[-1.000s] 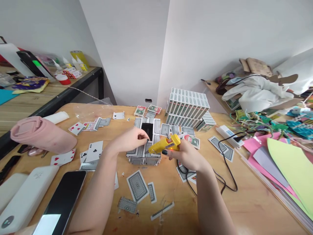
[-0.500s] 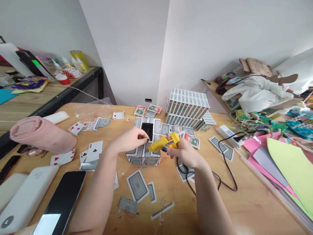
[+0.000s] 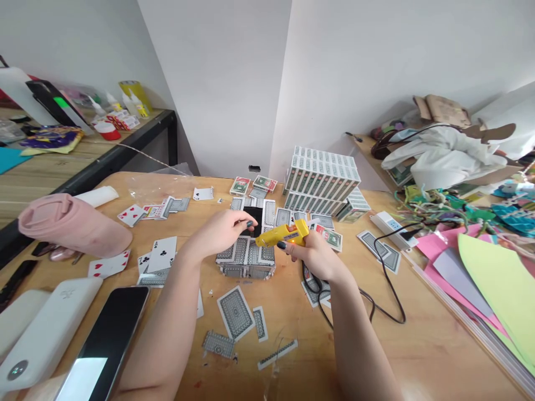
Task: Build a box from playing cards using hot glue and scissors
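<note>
Here's our card-covered box on the table, the yellow glue gun angled over it, clamped in our right hand; our left hand hovers by the dark opening, whether pinching anything we can't tell.

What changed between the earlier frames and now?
The left hand moved slightly forward or up, its fingertips now at the dark opening of the card-covered box. The right hand moved the yellow glue gun likewise, keeping hold of it. No new grip or release shows. The loose cards and stacked card packs stayed put.
</note>
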Demonstrator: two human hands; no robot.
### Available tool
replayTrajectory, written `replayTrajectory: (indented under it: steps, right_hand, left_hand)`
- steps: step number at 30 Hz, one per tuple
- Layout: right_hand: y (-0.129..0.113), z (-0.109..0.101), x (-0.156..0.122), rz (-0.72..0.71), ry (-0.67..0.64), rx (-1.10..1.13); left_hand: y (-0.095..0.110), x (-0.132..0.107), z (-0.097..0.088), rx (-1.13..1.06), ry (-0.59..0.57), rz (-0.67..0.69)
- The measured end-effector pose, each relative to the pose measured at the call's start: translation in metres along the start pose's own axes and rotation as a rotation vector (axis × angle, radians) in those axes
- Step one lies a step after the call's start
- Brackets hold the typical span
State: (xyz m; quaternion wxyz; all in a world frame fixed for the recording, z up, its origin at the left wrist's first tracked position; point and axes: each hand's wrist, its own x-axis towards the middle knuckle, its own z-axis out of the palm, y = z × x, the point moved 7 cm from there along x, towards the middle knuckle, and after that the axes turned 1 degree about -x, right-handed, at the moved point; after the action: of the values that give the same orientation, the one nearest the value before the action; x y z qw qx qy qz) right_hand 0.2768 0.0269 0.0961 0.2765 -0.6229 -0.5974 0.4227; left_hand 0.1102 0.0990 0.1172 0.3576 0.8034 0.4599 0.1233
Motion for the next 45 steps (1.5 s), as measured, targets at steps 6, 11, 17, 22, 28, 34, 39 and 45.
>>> replayTrajectory:
  steps: [6, 11, 17, 22, 28, 34, 39, 45]
  right_hand:
    - [-0.001, -0.002, 0.001, -0.022, 0.05, -0.044]
    - [-0.01, -0.012, -0.003, -0.06, 0.187, -0.124]
    - [-0.013, -0.027, -0.011, -0.114, 0.257, -0.092]
    - [-0.026, -0.033, -0.026, -0.203, 0.144, -0.073]
    - [-0.031, -0.028, -0.059, -0.253, -0.123, -0.161]
    - [-0.002, -0.054, -0.087, -0.135, 0.331, -0.369]
    - [0.043, -0.029, -0.113, -0.147, 0.3, -0.543]
    - [0.144, -0.067, -0.134, 0.091, 0.475, -0.637]
  left_hand:
    - [0.0, -0.003, -0.008, 0.048, 0.069, -0.009]
    - [-0.005, -0.003, -0.01, 0.051, 0.066, -0.009]
    - [-0.009, -0.007, -0.017, 0.069, 0.065, 0.07]
    - [-0.011, -0.012, -0.021, 0.084, 0.068, 0.046]
    - [-0.007, -0.012, -0.018, 0.096, 0.046, 0.056]
    - [-0.004, -0.009, -0.013, 0.079, 0.019, 0.106]
    - [-0.007, -0.01, -0.016, 0.054, 0.037, 0.082]
    - [-0.009, -0.01, -0.019, 0.059, 0.038, 0.073]
